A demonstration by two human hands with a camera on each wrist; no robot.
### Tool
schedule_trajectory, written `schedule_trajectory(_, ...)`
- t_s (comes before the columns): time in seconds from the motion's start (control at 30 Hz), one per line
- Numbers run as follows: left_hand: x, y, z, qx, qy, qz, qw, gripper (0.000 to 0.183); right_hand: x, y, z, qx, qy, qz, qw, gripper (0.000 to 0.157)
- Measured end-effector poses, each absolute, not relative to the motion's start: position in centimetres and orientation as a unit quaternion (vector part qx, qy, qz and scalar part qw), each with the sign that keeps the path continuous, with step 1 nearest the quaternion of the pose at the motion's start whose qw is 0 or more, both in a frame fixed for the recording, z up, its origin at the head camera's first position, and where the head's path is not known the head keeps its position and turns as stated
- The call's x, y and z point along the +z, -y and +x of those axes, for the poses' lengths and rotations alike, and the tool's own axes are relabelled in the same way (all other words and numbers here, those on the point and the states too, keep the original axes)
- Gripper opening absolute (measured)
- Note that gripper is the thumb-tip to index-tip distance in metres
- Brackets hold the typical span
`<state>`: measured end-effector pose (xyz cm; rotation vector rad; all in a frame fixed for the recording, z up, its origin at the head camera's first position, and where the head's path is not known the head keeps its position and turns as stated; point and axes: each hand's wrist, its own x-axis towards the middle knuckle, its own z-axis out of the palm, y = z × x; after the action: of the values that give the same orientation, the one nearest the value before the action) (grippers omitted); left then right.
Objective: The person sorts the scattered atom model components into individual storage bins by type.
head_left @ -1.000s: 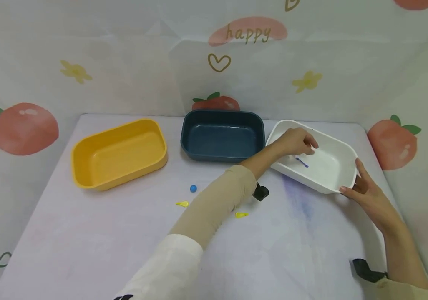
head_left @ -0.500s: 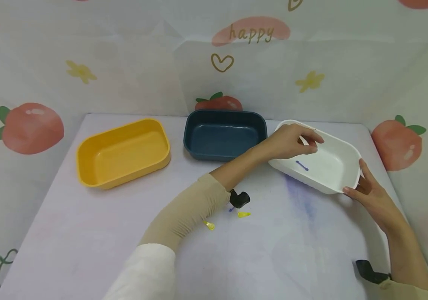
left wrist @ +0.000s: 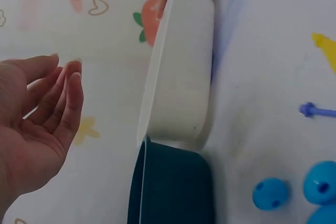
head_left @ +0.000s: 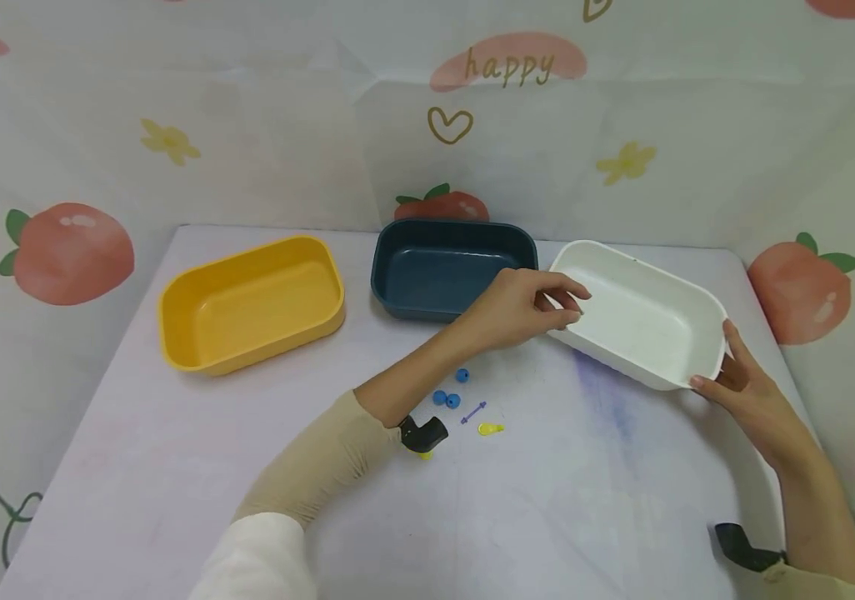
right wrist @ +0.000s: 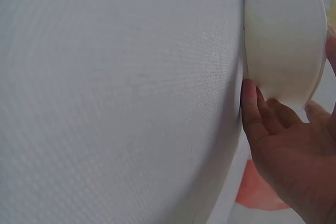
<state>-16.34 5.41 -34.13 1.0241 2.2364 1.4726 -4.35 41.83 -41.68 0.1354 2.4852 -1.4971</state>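
Observation:
The left hand hovers between the dark blue basin and the white basin, fingers loosely bent. In the left wrist view, the left hand shows nothing clear between thumb and fingertips. My right hand grips the right end of the white basin, fingers and thumb spread along its end wall and rim. On the table below the left forearm lie blue beads, a purple stick with knobbed ends and a yellow drop-shaped piece. Another yellow piece is mostly hidden.
A yellow basin stands at the left of the table. A printed cloth hangs behind. Black wrist mounts sit on both forearms.
My left hand has moved left and back from over the white basin. A purple-blue stick seen inside that basin is out of sight now. The right hand keeps its grip.

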Motion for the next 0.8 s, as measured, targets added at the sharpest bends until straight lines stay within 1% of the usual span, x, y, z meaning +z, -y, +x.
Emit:
schedule_trajectory(0.27, -34.7, -2.4, -13.7, 0.522, -0.771, 0.336, 0.145, 0.027, -41.5, -41.7, -4.3, -0.51, -0.85, 0.052, 0.121, 0.09)
schedule_trajectory(0.5, -35.5, -0.7, -12.1, 0.519, -0.765, 0.363, 0.114, 0.016, -41.6, -41.6, -4.3, -0.509, -0.849, 0.065, 0.129, 0.089)
schedule_trajectory(0.8, -37.5, 1.5, -10.3, 0.55, -0.751, 0.351, 0.106, 0.023, -41.5, -41.6, -4.3, -0.502, -0.853, 0.066, 0.128, 0.09)
